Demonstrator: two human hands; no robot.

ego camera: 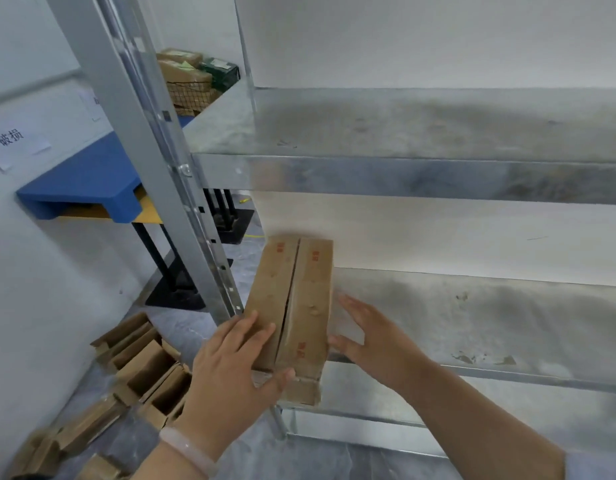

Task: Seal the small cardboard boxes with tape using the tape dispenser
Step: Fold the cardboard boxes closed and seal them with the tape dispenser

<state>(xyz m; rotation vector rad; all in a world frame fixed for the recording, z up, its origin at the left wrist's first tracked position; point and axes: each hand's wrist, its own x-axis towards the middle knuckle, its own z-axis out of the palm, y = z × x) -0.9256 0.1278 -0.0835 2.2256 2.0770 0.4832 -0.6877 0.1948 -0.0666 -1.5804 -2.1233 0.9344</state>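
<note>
The cardboard box [310, 289] lies on the lower shelf [473, 323], right of floor boxes [144, 375].

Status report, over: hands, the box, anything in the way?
Left hand flat on the cardboard box, right hand open at its right side. Box on lower shelf, flaps folded, seam gap showing. Tape dispenser not in view.

1 closed box [292, 306], 1 left hand [230, 368], 1 right hand [376, 337], 2 metal shelves [438, 133].
</note>
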